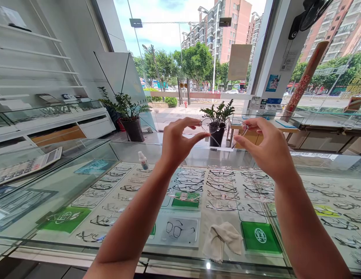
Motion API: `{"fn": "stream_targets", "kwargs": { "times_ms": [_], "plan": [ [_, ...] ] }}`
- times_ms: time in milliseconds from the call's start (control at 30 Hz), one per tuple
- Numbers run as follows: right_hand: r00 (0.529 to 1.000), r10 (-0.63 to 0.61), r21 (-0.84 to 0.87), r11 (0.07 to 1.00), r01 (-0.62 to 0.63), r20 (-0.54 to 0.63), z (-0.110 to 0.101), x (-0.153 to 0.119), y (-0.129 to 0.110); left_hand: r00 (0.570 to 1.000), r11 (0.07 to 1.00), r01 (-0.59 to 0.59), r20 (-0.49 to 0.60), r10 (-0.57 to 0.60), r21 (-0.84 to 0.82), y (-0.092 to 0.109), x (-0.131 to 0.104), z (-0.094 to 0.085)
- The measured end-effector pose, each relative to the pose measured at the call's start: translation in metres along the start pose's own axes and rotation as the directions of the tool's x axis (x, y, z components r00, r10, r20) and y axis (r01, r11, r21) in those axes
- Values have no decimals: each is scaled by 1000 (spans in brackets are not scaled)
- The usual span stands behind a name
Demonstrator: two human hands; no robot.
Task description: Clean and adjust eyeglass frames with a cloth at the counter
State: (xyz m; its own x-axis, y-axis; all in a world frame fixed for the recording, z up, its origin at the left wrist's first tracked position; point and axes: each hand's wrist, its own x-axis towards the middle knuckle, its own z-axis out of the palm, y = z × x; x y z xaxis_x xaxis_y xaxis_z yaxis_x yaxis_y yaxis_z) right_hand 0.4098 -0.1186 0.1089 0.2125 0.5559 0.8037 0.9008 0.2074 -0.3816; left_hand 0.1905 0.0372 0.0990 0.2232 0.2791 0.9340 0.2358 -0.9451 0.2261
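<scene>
While both hands are raised above the glass display case (130,150), they hold a pair of thin-rimmed eyeglasses (218,129) up beyond its far edge, clear of the top and against the bright window. The left hand (177,142) pinches one end of the frame between thumb and forefinger, and the right hand (266,145) pinches the other end in the same way; how firmly they press, I cannot tell. As far as the view shows, the lifting is done and the pair is not set down. The grey-beige cloth (223,240) lies crumpled by the case's near edge, and the small white bottle (143,161) stands towards its far left corner, neither touched by a hand. Beneath the glass, the case holds rows of eyeglass frames (222,188), some dark, some clear, with a green card (248,232) close to the near edge, just beside the cloth. Past the far edge, the dark plant pot (134,130) on the left and the black plant pot (215,140) behind the raised eyeglasses each hold a leafy green plant
</scene>
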Motion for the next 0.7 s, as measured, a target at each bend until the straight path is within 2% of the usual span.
{"fn": "stream_targets", "kwargs": {
  "times_ms": [267,533,700],
  "plan": [
    [1000,-10,8,1000,11,-17,-1,-1,-1,999,999,29,26,-29,-13,2,0,0],
    [999,-4,11,1000,4,-33,-2,-1,-3,996,991,75,59,-69,-110,0,0,1],
    [1000,7,-2,1000,-7,-16,-3,0,-2,998,996,59,25,-58,-62,3,-1,2]
  ]
}}
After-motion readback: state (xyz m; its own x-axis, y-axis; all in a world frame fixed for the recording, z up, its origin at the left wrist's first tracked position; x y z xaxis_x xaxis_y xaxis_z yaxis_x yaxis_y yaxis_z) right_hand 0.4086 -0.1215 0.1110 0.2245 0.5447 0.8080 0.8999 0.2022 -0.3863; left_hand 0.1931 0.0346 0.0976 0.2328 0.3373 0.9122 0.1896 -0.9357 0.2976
